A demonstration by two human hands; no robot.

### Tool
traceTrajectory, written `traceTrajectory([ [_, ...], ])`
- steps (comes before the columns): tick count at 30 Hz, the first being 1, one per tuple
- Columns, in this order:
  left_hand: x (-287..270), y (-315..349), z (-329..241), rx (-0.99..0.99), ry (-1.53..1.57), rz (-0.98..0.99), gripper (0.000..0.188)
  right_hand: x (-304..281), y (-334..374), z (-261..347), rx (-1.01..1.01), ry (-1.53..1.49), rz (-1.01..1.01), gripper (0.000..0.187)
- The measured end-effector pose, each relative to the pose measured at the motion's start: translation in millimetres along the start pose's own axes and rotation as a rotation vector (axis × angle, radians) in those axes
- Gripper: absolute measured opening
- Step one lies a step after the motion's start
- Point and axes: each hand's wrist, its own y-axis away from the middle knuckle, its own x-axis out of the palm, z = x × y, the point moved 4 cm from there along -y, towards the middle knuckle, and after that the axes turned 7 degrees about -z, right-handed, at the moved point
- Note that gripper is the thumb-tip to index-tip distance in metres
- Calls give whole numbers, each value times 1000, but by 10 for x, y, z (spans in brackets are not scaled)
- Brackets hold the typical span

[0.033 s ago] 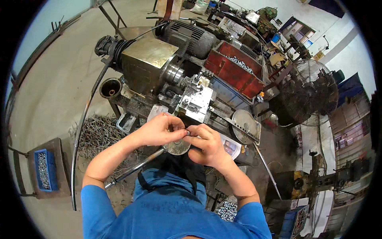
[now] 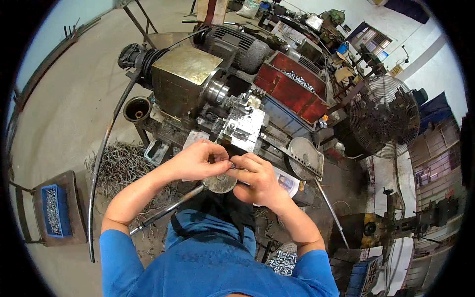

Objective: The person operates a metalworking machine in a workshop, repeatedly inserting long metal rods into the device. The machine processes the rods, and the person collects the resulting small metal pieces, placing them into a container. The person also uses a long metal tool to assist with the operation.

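My left hand (image 2: 198, 161) and my right hand (image 2: 258, 179) meet in front of the machine. Both are closed, fingertips pinching a small metal part (image 2: 232, 165) between them. Most of that part is hidden by the fingers, so its exact kind cannot be made out. Just beyond my hands is the machine's bright metal slide block (image 2: 251, 121), and the round steel spindle (image 2: 216, 92) faces it from the headstock (image 2: 178, 86). A round metal disc (image 2: 221, 184) lies below my fingertips, with a long bar handle (image 2: 168, 210) running out toward the lower left.
A red bin (image 2: 269, 79) of shiny metal parts stands behind the slide. Metal shavings (image 2: 123, 171) heap on the floor at left, near a blue crate (image 2: 63, 210) of small parts. Right are a round plate (image 2: 301, 151) and a large caged fan (image 2: 385, 116). More parts (image 2: 283, 262) lie beside my legs.
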Motion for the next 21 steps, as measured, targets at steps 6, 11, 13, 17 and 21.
traceTrajectory([
  [6,-274,6,147,-64,157,41,25,37,-299,-138,-112,45,91,37],
  [11,-1236,404,229,-103,-392,-337,33,143,-729,-943,29,457,223,38],
  [13,-1622,713,354,-139,-802,-465,33,262,-925,-1322,102,631,342,35],
  [17,-2128,1594,690,-442,-1178,-531,36,600,-1091,-1847,182,790,484,30],
  [21,-2006,2130,1068,-684,-914,-531,38,691,-1026,-2042,200,774,473,30],
])
